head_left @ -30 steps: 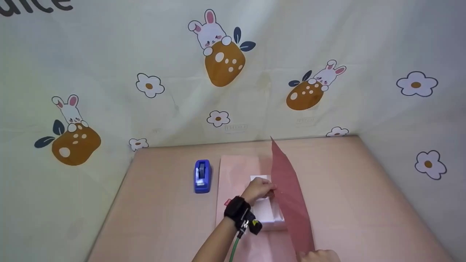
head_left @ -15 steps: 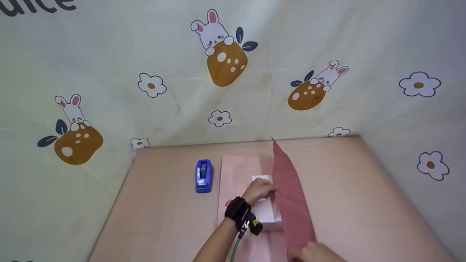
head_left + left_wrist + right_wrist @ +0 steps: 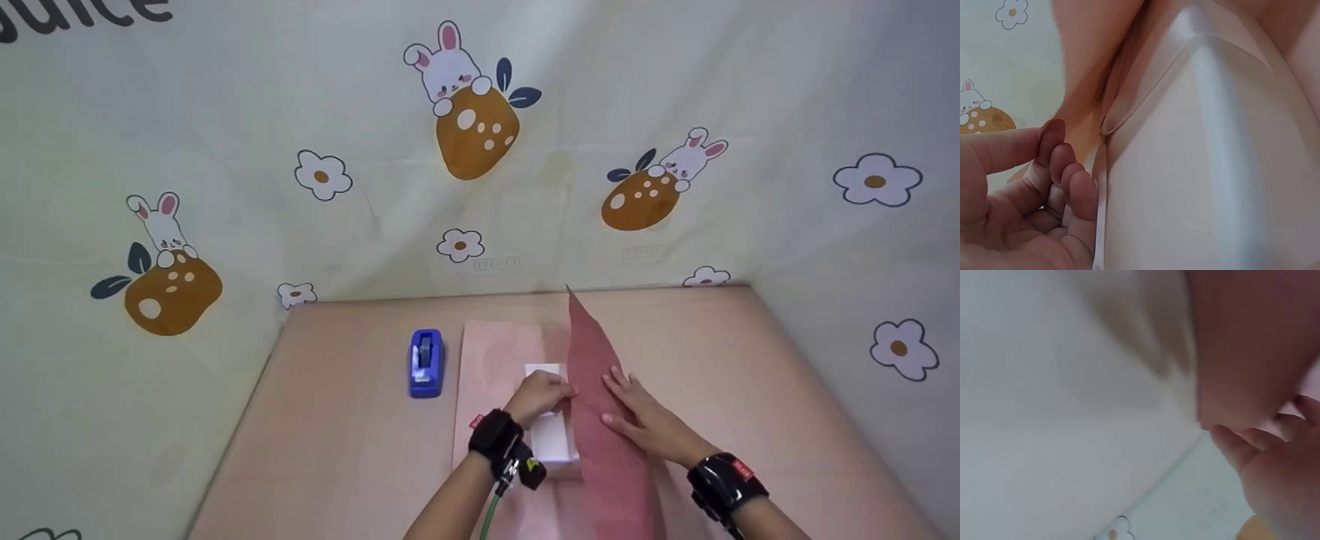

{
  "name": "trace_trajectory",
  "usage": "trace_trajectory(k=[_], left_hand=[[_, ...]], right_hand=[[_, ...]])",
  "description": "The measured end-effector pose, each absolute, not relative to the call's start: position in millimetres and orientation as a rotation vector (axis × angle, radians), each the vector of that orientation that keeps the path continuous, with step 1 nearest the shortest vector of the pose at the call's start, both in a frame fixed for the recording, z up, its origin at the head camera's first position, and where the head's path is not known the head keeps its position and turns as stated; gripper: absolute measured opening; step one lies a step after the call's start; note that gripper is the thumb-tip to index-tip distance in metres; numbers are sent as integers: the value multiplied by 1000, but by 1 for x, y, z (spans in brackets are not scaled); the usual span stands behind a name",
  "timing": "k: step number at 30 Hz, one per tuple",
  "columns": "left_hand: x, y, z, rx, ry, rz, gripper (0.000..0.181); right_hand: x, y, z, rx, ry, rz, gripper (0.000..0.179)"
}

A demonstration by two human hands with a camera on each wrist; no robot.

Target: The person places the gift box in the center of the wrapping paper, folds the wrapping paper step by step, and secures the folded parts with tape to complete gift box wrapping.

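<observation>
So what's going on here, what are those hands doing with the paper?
A person is handling dark pink paper next to a white box. The left hand has a pinching grip on the paper's edge, just above the box. The right hand has its fingers spread against the paper's other side. The paper stands up along the box, and the box's top isn't all covered. Lighter pink paper lies to the left, and beyond that sits a blue tape dispenser nobody is touching.

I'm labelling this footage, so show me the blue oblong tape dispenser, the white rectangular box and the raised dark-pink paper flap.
Blue oblong tape dispenser (image 3: 426,367): head view, middle of its body.
White rectangular box (image 3: 549,437): head view, top face, near end.
Raised dark-pink paper flap (image 3: 609,459): head view, its dark-pink side.
</observation>
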State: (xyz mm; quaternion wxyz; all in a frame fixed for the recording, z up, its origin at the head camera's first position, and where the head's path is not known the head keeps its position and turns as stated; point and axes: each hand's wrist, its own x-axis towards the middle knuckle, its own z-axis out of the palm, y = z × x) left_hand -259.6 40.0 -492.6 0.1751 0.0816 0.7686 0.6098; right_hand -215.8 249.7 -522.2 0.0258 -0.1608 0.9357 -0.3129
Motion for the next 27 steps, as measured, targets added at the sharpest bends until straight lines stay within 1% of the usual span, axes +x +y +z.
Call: trace_trajectory(k=[4, 7, 9, 12, 14, 16, 19, 22, 25, 27], left_hand=[[-258, 41, -493, 250, 2250, 1672, 29], [-257, 41, -494, 289, 2335, 1608, 36], [-257, 41, -494, 317, 2384, 1589, 37], [-257, 42, -497, 368, 2459, 1556, 30], [-257, 44, -499, 398, 2521, 1546, 21], [-258, 45, -501, 422, 2600, 1505, 19], [-258, 47, -504, 454, 2704, 1440, 27], [-257, 46, -506, 561, 2797, 1339, 30], [-256, 45, -507, 738, 2933, 1092, 33], [-256, 44, -506, 848, 2990, 850, 44]], right_hand=[[-223, 243, -536, -524, 2983, -914, 69], [-224, 237, -541, -593, 3091, -803, 68], [-224, 235, -542, -654, 3162, -715, 67], [-224, 234, -544, -744, 3238, -594, 66], [-225, 235, -544, -806, 3270, -515, 64], [-226, 235, -545, -870, 3282, -462, 62], [-227, 236, -545, -955, 3290, -412, 59], [-228, 236, -545, -997, 3289, -390, 59], [-229, 235, -545, -1006, 3278, -365, 60], [-230, 234, -545, -1007, 3272, -351, 61]])
